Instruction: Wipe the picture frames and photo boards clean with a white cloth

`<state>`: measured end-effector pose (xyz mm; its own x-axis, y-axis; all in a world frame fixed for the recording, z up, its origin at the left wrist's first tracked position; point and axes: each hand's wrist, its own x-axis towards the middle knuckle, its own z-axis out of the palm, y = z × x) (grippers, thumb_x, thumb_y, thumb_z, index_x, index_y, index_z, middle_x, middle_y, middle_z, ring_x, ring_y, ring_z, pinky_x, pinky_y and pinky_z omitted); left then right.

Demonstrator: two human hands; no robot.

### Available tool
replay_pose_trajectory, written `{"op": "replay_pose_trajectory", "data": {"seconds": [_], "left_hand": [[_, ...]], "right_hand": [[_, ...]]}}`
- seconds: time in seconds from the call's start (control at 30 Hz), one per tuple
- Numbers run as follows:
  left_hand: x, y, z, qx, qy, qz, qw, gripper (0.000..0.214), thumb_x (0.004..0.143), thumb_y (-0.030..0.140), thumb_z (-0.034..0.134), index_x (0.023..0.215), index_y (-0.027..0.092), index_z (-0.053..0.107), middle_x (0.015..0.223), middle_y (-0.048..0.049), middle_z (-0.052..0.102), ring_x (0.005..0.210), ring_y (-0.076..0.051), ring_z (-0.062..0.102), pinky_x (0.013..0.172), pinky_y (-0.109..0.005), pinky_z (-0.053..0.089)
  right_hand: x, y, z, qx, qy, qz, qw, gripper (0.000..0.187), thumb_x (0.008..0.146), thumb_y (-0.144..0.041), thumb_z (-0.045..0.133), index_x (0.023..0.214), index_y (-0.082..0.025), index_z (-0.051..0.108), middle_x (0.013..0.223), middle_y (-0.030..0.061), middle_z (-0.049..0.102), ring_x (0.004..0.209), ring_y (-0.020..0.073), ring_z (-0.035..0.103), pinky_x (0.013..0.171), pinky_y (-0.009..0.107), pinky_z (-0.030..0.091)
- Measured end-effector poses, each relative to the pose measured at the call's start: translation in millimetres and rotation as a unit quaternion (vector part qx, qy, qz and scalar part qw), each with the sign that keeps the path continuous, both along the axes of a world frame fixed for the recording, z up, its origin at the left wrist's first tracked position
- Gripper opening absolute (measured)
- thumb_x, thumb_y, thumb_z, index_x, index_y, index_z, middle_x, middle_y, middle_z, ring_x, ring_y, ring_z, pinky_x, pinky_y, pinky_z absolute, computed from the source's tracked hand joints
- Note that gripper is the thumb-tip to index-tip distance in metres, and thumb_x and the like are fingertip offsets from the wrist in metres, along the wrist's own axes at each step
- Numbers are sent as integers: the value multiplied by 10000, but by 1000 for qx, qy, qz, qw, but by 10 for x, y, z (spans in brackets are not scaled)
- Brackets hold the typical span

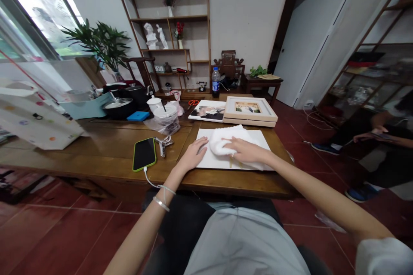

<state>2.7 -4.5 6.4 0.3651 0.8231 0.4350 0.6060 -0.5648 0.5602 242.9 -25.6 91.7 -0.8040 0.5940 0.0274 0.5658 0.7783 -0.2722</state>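
Note:
A white board (201, 161), perhaps the back of a framed picture, lies flat on the wooden table in front of me. On top of it is a bunched, fluffy white cloth (218, 141). My right hand (247, 150) presses onto the cloth from the right, its fingers bent into the fabric. At the board's left edge rests my left hand (194, 154), fingers stretched out and holding nothing. Some yellowish marks show on the board just below the cloth.
Behind the board lie stacked picture frames (251, 118) and a photo print (206, 111). Orange-handled scissors (193, 102) and a bottle (215, 82) stand farther back. To the left are a charging phone (144, 154), a lidded cup (165, 111) and a blue box (138, 116). A person (380, 137) sits at right.

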Motion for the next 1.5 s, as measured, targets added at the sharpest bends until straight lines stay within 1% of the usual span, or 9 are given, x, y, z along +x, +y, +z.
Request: {"op": "replay_pose_trajectory", "data": {"seconds": [0.17,0.33,0.47,0.63,0.83,1.03,1.3,1.4,1.5], "left_hand": [[-4,1,1,-4,-1,-2,1000,369,873,306,431,1161,136,586,1310,-125,522,1253,-227,449,1092,-436,307],[0,-3,-1,-3,-7,-1,1000,357,868,292,437,1162,154,586,1308,-108,529,1255,-219,447,1093,-430,307],[-1,7,-10,4,-10,-2,1000,361,863,286,434,1161,151,587,1303,-109,533,1248,-224,454,1088,-428,314],[-8,15,-7,2,2,-7,1000,387,849,253,424,1180,120,575,1310,-132,521,1254,-229,447,1088,-423,313],[-23,-24,35,-7,-13,-22,1000,397,834,244,444,1195,131,568,1319,-121,515,1251,-226,450,1080,-414,328],[-11,-16,43,-8,-2,-18,1000,413,851,262,429,1218,118,553,1321,-123,513,1265,-234,432,1085,-409,322],[-5,-8,8,-14,1,5,1000,394,873,308,428,1187,120,574,1317,-119,518,1263,-216,437,1102,-394,295],[-10,-1,7,-16,-17,12,1000,419,889,340,401,1208,114,554,1303,-124,529,1246,-218,456,1090,-383,310],[-7,-3,20,-32,-48,32,998,476,923,378,319,1282,112,483,1325,-126,507,1245,-212,455,1086,-382,310]], "right_hand": [[-72,463,-135,42,46,-79,995,380,878,-208,387,1216,-197,558,1321,73,538,1228,286,449,1065,495,253],[-177,469,-236,101,48,-106,988,402,840,-148,397,1211,-155,553,1344,116,508,1307,277,363,1086,516,182],[-228,229,-257,111,-9,-57,992,450,759,-108,464,1198,-138,558,1289,168,543,1342,292,307,1068,560,176],[-282,-333,-149,125,-43,22,991,403,757,-140,500,1149,-136,592,1354,187,473,1311,334,340,1039,590,218],[-304,-700,76,91,-57,106,989,319,765,-146,508,1063,-147,620,1269,166,546,1218,309,451,994,491,338],[-177,-249,150,25,-45,56,997,303,777,-124,455,1017,-172,633,986,112,665,898,254,601,789,371,449],[-180,532,-97,40,1,-98,994,386,888,-289,391,1229,-156,515,1290,130,545,1193,314,461,979,447,335],[-310,555,-178,75,-40,-118,989,444,848,-225,437,1282,-128,453,1358,171,471,1313,339,322,1040,531,232],[-443,362,-225,112,-70,-96,987,508,775,-121,463,1282,-125,452,1432,186,369,1356,347,240,1037,604,176]]}}
